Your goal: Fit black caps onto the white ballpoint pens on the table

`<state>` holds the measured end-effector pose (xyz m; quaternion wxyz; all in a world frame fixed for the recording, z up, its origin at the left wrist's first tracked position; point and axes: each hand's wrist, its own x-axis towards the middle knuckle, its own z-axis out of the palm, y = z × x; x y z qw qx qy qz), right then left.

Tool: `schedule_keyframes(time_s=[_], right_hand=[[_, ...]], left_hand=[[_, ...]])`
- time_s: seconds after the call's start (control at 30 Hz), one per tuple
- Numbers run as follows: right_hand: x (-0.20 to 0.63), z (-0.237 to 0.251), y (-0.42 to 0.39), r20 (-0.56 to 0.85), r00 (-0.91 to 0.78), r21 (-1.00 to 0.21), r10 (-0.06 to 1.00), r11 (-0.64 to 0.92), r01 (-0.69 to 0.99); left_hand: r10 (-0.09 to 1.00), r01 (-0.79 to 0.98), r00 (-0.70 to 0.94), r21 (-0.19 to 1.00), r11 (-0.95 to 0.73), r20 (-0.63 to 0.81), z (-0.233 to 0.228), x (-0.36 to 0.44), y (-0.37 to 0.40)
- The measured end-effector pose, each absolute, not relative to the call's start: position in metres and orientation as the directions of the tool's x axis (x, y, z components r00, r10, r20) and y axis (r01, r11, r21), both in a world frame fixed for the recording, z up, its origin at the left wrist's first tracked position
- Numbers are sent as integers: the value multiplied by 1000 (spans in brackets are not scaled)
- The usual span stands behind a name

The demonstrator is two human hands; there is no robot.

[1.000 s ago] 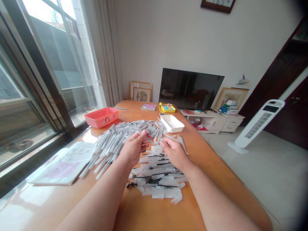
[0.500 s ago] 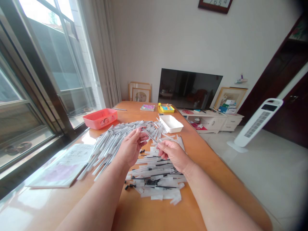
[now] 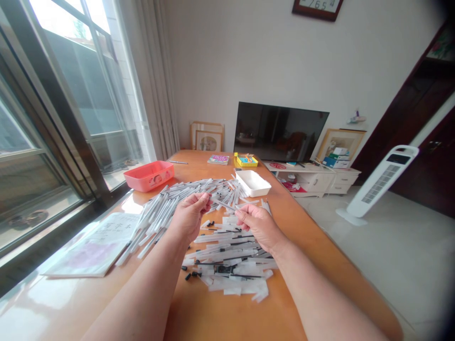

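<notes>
Holding one white pen barrel (image 3: pixel 223 204) between both hands at frame centre.
Left hand (image 3: pixel 188 219) and right hand (image 3: pixel 256 222) each keep a pinched grip on its ends; best held level above the bench (image 3: pixel 213 317).

The clock (image 3: pixel 317 8) on the wall shows digits cut by the top edge of the view; they look like 7, 6, 5 and 4. The booklet (image 3: pixel 95 244) on the table carries printed characters, too blurred to read. Print on the colourful boxes (image 3: pixel 246 160) is too small to read.
</notes>
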<state>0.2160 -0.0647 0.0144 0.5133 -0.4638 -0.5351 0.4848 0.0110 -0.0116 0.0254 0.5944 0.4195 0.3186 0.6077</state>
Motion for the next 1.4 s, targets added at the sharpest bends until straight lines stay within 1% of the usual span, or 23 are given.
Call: schedule_keyframes(time_s=[0.1,0.2,0.3,0.37,0.43,0.5,0.6,0.7,0.8,0.9,1.03,1.13,1.23,1.3,1.4], right_hand=[[218,15,-63,139,-4,-990,990,139,11],[222,14,-61,161,6,-987,987,160,23],[226,15,-60,167,14,-985,986,166,43],[228,17,-61,163,17,-985,986,162,57],[228,18,-61,164,16,-985,986,162,65],[229,19,-62,164,11,-984,986,163,69],[229,19,-61,155,8,-986,988,154,68],[231,19,-61,152,25,-987,988,150,52],[231,19,-61,134,35,-991,990,133,10],[230,21,-62,113,44,-993,993,115,-41],[231,21,-61,106,69,-985,992,115,-128],[234,19,-58,103,84,-979,991,116,-167],[237,18,-57,98,93,-975,991,115,-192],[237,18,-57,99,95,-970,991,118,-213],[235,18,-57,115,94,-959,989,135,-249]], left_hand=[[993,-348,34,933,-92,110,22,11,-11],[991,-163,25,979,-124,130,20,10,-12],[984,30,15,984,-177,176,23,9,-15],[987,125,25,979,-159,157,27,8,-18],[993,165,36,979,-117,112,29,8,-20],[994,160,37,981,-108,103,31,9,-21],[988,96,37,984,-152,149,29,10,-21],[980,34,73,982,-187,184,28,12,-20],[975,104,89,971,-213,204,30,14,-21],[984,180,77,968,-173,161,33,15,-25],[993,101,101,992,-69,59,32,15,-25],[991,10,111,997,-78,76,26,13,-22],[976,-47,185,993,-110,117,21,12,-19],[962,-53,233,989,-135,144,19,12,-18],[964,4,227,990,-143,138,18,14,-18]])
